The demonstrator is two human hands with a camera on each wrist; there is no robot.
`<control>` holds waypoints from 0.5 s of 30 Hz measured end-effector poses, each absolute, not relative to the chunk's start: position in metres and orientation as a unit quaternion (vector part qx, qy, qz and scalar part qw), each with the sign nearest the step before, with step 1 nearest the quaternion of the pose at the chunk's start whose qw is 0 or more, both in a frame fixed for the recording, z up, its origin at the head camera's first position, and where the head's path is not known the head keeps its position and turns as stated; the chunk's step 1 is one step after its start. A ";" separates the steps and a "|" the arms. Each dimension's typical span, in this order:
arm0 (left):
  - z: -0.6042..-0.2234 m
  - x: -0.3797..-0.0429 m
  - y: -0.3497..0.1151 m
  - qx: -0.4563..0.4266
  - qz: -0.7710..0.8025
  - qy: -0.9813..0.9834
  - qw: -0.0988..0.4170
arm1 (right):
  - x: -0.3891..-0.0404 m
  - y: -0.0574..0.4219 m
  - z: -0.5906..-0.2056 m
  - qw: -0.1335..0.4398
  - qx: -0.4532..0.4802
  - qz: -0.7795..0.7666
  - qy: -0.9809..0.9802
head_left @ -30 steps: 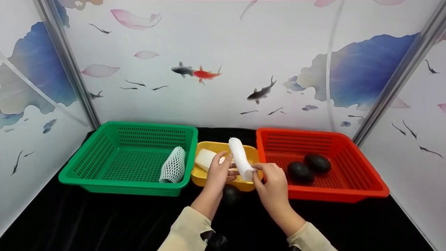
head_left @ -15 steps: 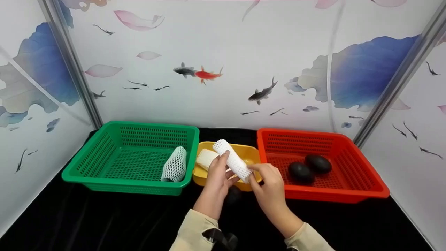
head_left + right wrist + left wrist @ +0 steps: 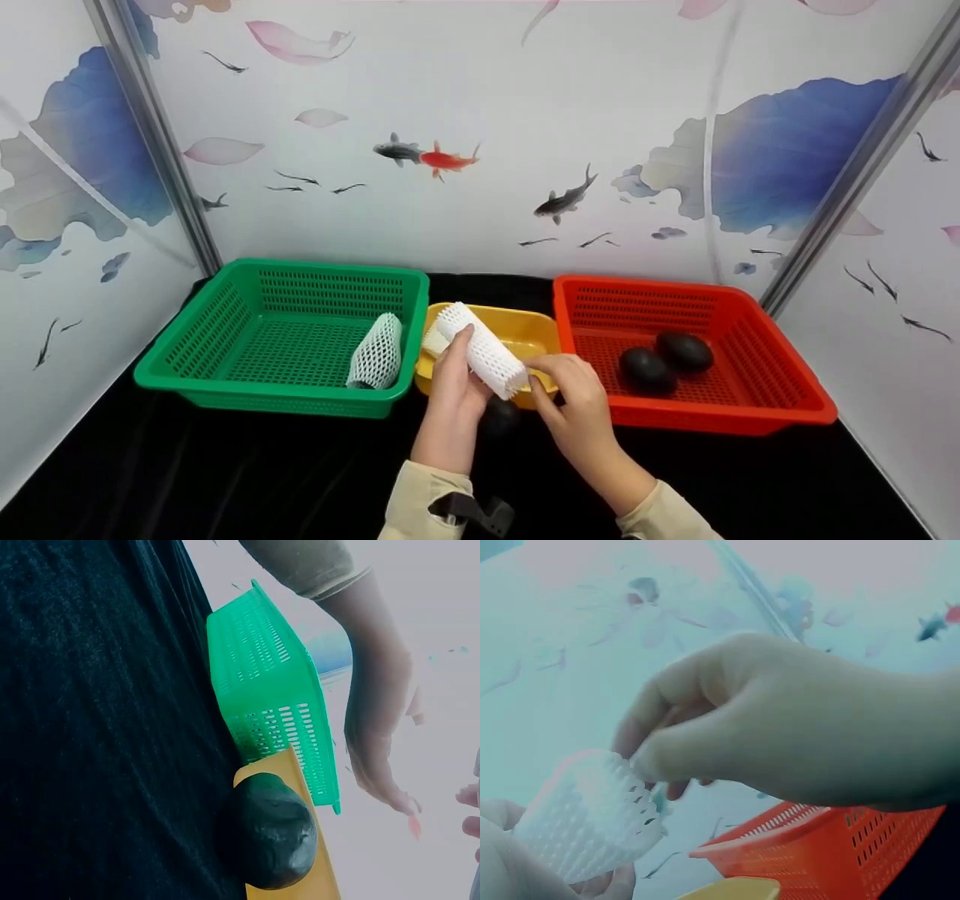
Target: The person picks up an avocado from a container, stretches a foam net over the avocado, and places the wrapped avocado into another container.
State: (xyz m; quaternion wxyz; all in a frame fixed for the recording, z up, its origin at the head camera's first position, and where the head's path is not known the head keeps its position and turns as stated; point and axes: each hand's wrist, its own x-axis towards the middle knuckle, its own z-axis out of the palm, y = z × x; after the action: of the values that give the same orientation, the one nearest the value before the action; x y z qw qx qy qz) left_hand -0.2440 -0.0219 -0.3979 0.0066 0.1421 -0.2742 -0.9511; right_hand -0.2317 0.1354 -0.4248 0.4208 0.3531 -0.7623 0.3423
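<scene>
In the head view my left hand (image 3: 456, 405) grips a white foam fruit net (image 3: 484, 349), a hollow mesh tube, with the thumb across its upper side. The thumb and index finger of my right hand (image 3: 574, 397) pinch the tube's near right rim. The left wrist view shows the right fingertips right at the toothed rim of the foam net (image 3: 589, 821). Below the hands, on the black cloth, lies a dark, glossy oval fruit (image 3: 499, 416) like an avocado; in the right wrist view this fruit (image 3: 271, 832) is close before the yellow basin.
A yellow basin (image 3: 536, 322) in the middle holds more white foam netting (image 3: 433, 341). The green basket (image 3: 277, 401) at left contains a netted dark fruit (image 3: 376, 352). Two dark oval fruits (image 3: 684, 352) lie in the red basket (image 3: 787, 416) at right. Printed panels stand behind.
The foam net has tipped from nearly upright to a leftward slant, its top moving left. My left hand has closed more around it, while the right hand stays at its near end.
</scene>
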 end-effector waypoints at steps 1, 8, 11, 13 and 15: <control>-0.398 -0.244 -0.023 0.143 -0.953 -0.265 0.013 | -0.232 0.136 -0.426 0.419 0.353 0.341 -0.764; -0.396 -0.237 -0.027 0.138 -0.972 -0.186 0.033 | -0.234 0.140 -0.436 0.395 0.354 0.315 -0.787; -0.395 -0.234 -0.029 0.131 -0.975 -0.174 0.050 | -0.234 0.139 -0.442 0.369 0.356 0.298 -0.805; -0.395 -0.233 -0.030 0.124 -0.976 -0.169 0.065 | -0.233 0.139 -0.445 0.344 0.353 0.286 -0.822; -0.394 -0.232 -0.031 0.115 -0.976 -0.167 0.077 | -0.232 0.138 -0.448 0.316 0.346 0.272 -0.841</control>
State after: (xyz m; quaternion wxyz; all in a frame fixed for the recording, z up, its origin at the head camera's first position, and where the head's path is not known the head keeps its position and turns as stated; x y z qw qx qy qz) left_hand -0.2320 -0.0310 -0.3943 0.0770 0.1150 -0.1669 -0.9762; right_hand -0.2320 0.1376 -0.4484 0.3162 0.3460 -0.8405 0.2716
